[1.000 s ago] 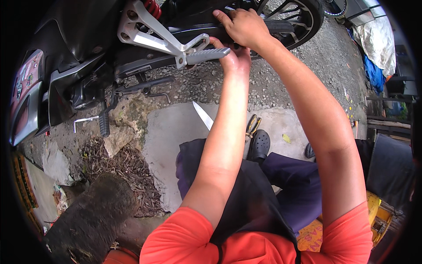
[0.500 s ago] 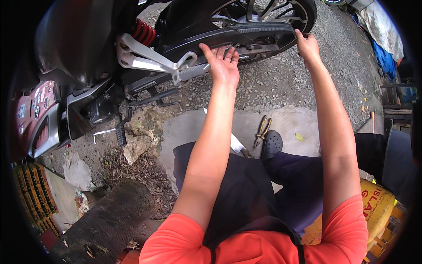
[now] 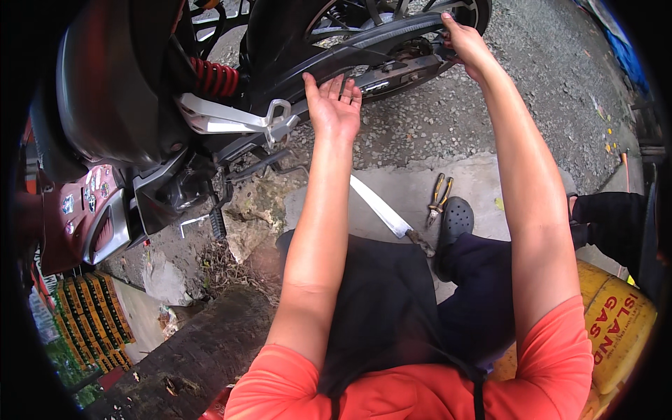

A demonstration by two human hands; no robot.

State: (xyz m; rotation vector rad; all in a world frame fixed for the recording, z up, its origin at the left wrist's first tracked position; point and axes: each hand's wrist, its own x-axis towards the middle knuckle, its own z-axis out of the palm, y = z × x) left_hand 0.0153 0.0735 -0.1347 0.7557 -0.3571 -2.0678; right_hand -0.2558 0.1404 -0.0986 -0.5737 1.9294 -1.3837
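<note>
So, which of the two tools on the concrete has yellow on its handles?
The pliers, beside the grey clog; the knife instead has one dark handle.

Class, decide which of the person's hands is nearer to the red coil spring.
Left. The left hand is open, palm up, to the right of the red coil spring; the right hand is much farther right, at the rear end of the black chain guard.

The chain guard [image 3: 381,40] looks like satiny plastic, the bracket [image 3: 222,116] smooth metal. The knife [image 3: 379,208] has a shiny metal blade. Matt, rubbery clog [image 3: 458,215]; cloth shirt [image 3: 420,392]; rough wooden log [image 3: 203,336]; coarse gravel [image 3: 420,136].
</note>
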